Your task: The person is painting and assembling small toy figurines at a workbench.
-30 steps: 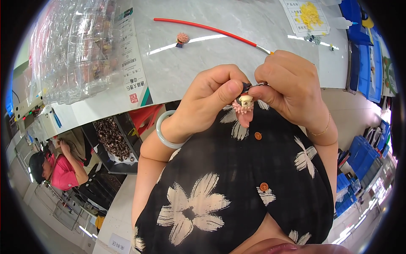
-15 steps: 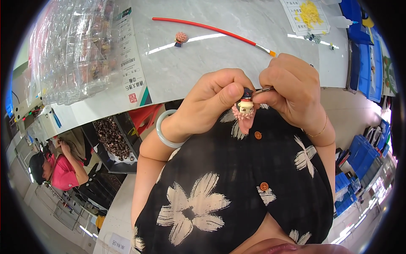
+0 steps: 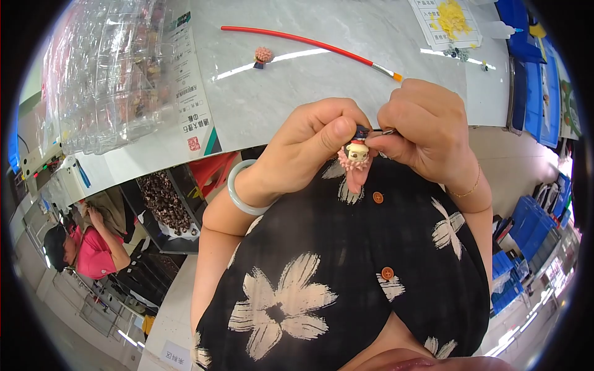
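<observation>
My left hand (image 3: pixel 312 139) is closed around a small figurine (image 3: pixel 357 152), pinching its dark blue body between thumb and fingers. The figurine hangs head down, with a cream face, a red band at the neck and pink knobbly hair. Curled into a fist, my right hand (image 3: pixel 430 127) grips a thin metal tool (image 3: pixel 388 131); most of it is hidden by the fingers. Its tip points left and meets or nearly meets the figurine's dark body. On the table beyond lies another pink-haired piece (image 3: pixel 263 54) with a dark base.
A red-handled paintbrush (image 3: pixel 303 41) lies across the grey table. Clear plastic trays (image 3: pixel 111 74) are stacked at left, above a black bin (image 3: pixel 197 213) of small dark parts. Yellow bits (image 3: pixel 453 18) rest on paper at far right. A person in pink (image 3: pixel 96 253) works at left.
The figurine has shifted slightly left and up in my left hand. The tool's dark tip shows more between the hands. Both hands otherwise keep nearly the same place.
</observation>
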Tool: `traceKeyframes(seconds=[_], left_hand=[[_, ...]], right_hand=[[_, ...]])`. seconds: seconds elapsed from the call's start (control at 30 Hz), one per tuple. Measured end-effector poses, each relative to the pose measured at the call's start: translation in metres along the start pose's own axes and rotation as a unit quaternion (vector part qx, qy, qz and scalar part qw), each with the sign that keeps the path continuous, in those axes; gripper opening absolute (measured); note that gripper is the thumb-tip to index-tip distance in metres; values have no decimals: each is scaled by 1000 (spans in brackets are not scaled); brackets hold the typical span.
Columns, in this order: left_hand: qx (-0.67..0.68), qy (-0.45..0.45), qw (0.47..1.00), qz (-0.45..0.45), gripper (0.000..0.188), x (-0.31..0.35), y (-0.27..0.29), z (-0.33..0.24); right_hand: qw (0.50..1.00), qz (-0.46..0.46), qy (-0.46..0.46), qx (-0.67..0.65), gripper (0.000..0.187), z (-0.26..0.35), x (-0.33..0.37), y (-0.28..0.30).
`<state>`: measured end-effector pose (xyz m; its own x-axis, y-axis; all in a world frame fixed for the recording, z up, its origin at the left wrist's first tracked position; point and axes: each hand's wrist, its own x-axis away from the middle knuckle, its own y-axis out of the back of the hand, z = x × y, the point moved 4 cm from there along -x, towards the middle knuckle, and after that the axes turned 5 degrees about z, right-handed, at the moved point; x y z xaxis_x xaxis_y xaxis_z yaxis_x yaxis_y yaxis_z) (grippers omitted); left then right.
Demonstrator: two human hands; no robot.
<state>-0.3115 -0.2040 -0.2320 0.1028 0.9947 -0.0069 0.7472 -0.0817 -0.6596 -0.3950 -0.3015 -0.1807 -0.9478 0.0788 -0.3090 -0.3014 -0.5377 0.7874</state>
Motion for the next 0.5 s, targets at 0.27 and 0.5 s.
traceKeyframes(seconds=[0.27,0.5], left_hand=[[3,-1,1000,-8,38,-4,-1,0],[46,7,999,10,35,-4,5,4]], right_hand=[[1000,-17,-25,0,27,-4,2,0],[999,-13,-25,-36,30,-11,4,-4]])
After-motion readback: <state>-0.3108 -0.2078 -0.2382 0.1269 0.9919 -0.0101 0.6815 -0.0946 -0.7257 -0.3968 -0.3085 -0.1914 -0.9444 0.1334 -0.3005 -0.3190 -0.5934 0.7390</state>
